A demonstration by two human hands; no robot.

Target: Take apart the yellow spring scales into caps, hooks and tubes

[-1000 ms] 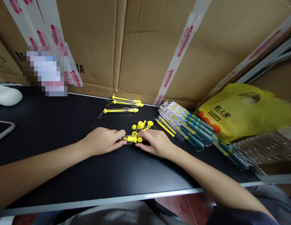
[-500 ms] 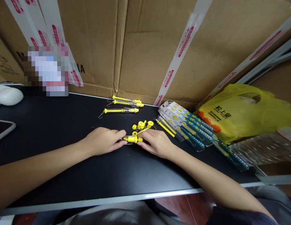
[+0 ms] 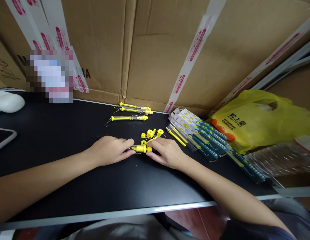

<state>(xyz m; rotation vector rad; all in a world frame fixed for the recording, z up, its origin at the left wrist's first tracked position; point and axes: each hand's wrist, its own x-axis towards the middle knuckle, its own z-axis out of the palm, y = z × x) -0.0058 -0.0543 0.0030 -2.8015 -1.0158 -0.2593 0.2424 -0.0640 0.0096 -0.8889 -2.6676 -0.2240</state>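
A yellow and clear tubular spring scale is held level between my two hands, low over the black table. Its left part is pinched between thumb and fingers of my left hand, which hides that end. At the other end, my right hand has its fingers closed round the yellow end cap. Just beyond the hands lie loose yellow caps and thin wire hooks, partly covered by my right fingers. Farther back rest three spring scales with hooks at their left ends.
Right of my hands are yellow inner rods and several boxed spring scales. A yellow plastic bag stands behind them. Large cardboard boxes wall off the back. A phone-like device and a white rounded object lie at left.
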